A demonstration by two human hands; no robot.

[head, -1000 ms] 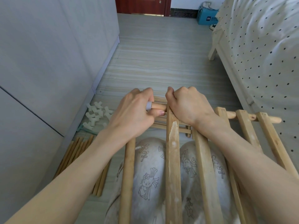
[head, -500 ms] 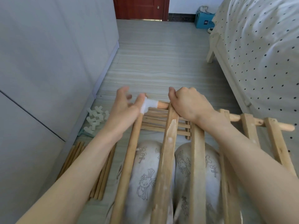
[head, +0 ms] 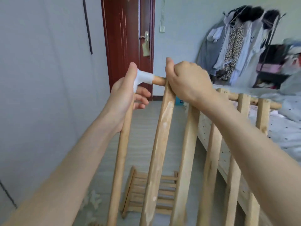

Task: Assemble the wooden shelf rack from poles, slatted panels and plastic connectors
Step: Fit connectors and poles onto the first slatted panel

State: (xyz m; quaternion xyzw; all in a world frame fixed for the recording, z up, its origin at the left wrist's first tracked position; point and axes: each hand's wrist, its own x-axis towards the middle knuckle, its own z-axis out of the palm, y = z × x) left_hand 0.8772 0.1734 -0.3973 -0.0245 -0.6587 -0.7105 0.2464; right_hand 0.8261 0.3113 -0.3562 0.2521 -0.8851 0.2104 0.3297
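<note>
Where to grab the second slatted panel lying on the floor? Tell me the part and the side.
Judging by its pose, take the slatted panel by its near-left side rail, coming from above. It lies flat on the floor, and that rail shows clear of the poles; its right side is hidden behind the held panel.

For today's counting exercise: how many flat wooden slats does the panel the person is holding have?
5 visible: first flat wooden slat beside the round pole, second, third, fourth, fifth rightmost; the forearm may hide more.
</note>
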